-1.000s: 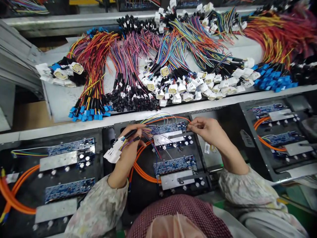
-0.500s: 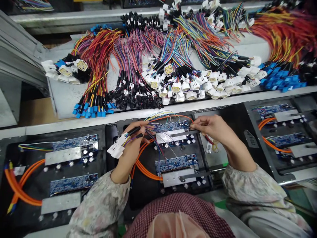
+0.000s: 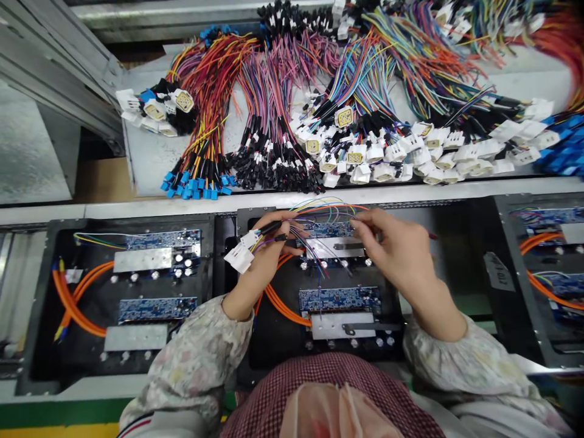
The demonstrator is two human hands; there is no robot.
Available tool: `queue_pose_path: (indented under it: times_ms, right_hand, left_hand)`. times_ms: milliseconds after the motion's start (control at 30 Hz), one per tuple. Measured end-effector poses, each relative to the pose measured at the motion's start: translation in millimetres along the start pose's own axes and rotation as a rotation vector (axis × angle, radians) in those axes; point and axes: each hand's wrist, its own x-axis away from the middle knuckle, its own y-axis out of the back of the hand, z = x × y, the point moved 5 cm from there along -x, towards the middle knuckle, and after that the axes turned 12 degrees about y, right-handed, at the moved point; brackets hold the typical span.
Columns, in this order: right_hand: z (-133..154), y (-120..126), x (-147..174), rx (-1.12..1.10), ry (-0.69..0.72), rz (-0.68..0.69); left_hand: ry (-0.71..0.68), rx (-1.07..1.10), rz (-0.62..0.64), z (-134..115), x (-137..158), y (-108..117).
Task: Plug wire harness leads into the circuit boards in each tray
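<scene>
My left hand is closed around a wire harness with white plug connectors hanging out over its wrist side. Thin loose wires fan out from its fingers over the upper blue circuit board. My right hand pinches at the board's right end, thumb against fingers; a thin wire seems to run into that pinch. Several coloured wires arch between the two hands. Below lies a second blue circuit board with a metal plate. Orange cables curve in from the left of both boards.
A black tray holds the boards. Similar trays stand to the left and right. On the shelf behind lie bundles of coloured wires, blue connectors and white connectors. A metal frame post rises at the left.
The view has shifted, so the scene sits further right. My right hand has come in closer to my left hand, and the labelled red wires near it no longer show. My left hand still holds the harness.
</scene>
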Motion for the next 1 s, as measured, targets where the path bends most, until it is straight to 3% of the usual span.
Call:
queue_pose_path:
  times_ms: [133, 400, 633, 767, 933, 1000]
  right_hand:
    - [-5.3, -21.6, -8.1, -0.169, 0.056, 0.117]
    - [-7.3, -32.7, -10.6, -0.202, 0.039, 0.113]
    - [6.0, -11.4, -5.0, -0.076, 0.052, 0.037]
    - [19.2, -1.4, 6.4, 0.001, 0.148, 0.161]
    - [-0.5, 1.2, 2.9, -0.005, -0.002, 0.015]
    - [-5.4, -8.2, -1.9, -0.074, 0.017, 0.040]
  left_hand:
    - [-0.003, -0.028, -0.036, 0.3, -0.5, 3.7]
    - [-0.007, -0.039, -0.048, -0.4, 0.8, 4.3]
    - [-0.012, -0.030, -0.058, -2.7, 2.3, 3.4]
    - [0.007, -0.007, -0.051, -2.6, 2.6, 2.2]
    - [0.021, 0.022, -0.037, -0.2, 0.7, 2.7]
    - [0.018, 0.016, -0.035, 0.3, -0.3, 3.4]
